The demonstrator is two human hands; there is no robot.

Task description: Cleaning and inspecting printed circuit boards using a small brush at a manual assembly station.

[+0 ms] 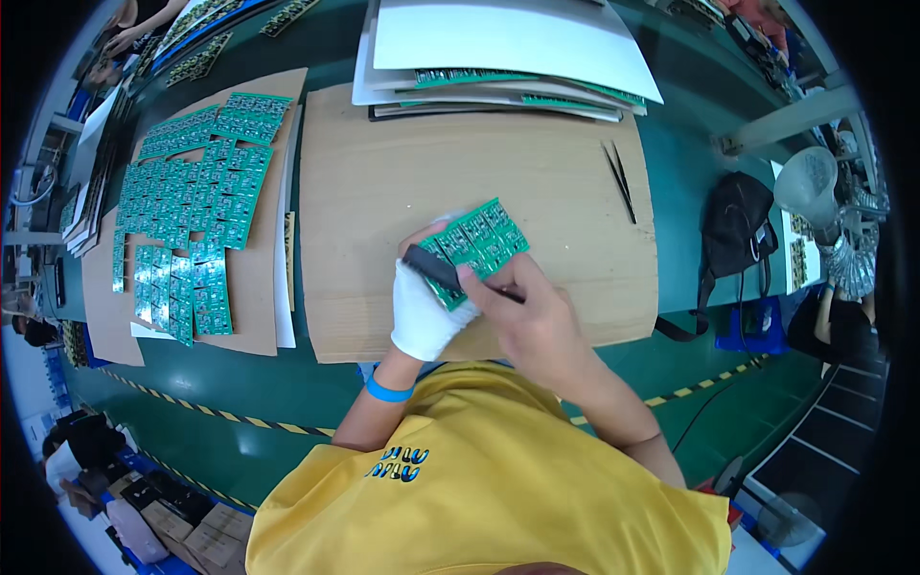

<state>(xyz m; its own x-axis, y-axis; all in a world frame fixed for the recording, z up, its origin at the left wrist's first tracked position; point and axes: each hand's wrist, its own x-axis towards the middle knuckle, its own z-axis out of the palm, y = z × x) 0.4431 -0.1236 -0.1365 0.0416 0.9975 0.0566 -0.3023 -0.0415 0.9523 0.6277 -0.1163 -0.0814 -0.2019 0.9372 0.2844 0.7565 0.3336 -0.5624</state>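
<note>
Green surface (335, 50), cardboard (364, 192) at its near edge: the gloved left hand (420, 311) grips a circuit board (494, 240), the right hand (539, 324) clutches a black brush (433, 269) over it!

From my end I can't see most fingers of the left hand (422, 314), hidden behind the green circuit board (491, 236), whose details are too small to make out. The right hand (539, 321) covers part of the black brush (431, 266). I lose the white sheet (508, 38) past the top edge.
</note>
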